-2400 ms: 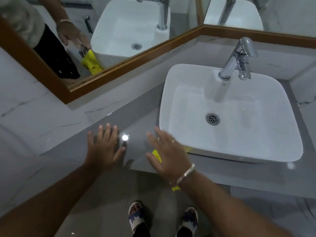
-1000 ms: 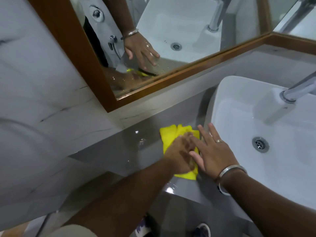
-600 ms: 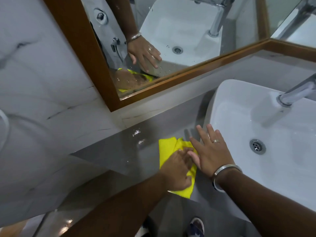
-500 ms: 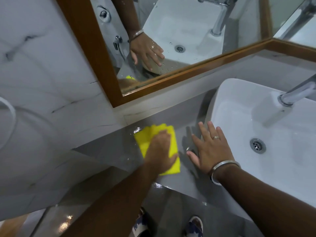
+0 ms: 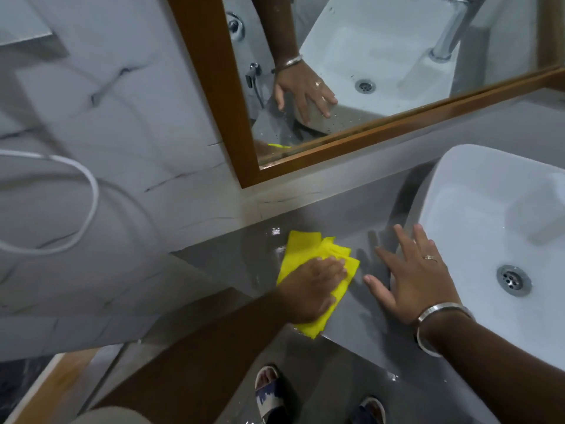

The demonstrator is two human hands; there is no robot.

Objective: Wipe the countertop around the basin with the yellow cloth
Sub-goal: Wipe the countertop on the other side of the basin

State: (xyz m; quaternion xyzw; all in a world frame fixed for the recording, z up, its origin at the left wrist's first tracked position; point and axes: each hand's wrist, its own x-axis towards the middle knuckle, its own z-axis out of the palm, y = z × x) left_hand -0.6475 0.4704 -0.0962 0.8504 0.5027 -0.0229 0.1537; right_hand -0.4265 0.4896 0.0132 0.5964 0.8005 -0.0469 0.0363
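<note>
The yellow cloth point(image 5: 308, 249) lies crumpled on the glossy grey countertop point(image 5: 232, 258), left of the white basin point(image 5: 477, 209). My left hand point(image 5: 312, 286) presses flat on the cloth's near half, fingers together, covering much of it. The cloth's lower corner hangs at the counter's front edge. My right hand point(image 5: 412, 273), with a ring and a steel bangle, rests palm down and fingers spread on the counter against the basin's left wall, holding nothing.
A wood-framed mirror point(image 5: 382, 71) stands behind the counter and reflects the basin, tap and my hand. Marble wall tiles fill the left, with a white hose point(image 5: 88, 197) looped across them. Below the counter edge are the floor and my sandalled feet point(image 5: 272, 393).
My left hand slid the cloth left away from the basin, then slightly back right and nearer the front edge. My right hand stayed flat beside the basin. The view shifted left.
</note>
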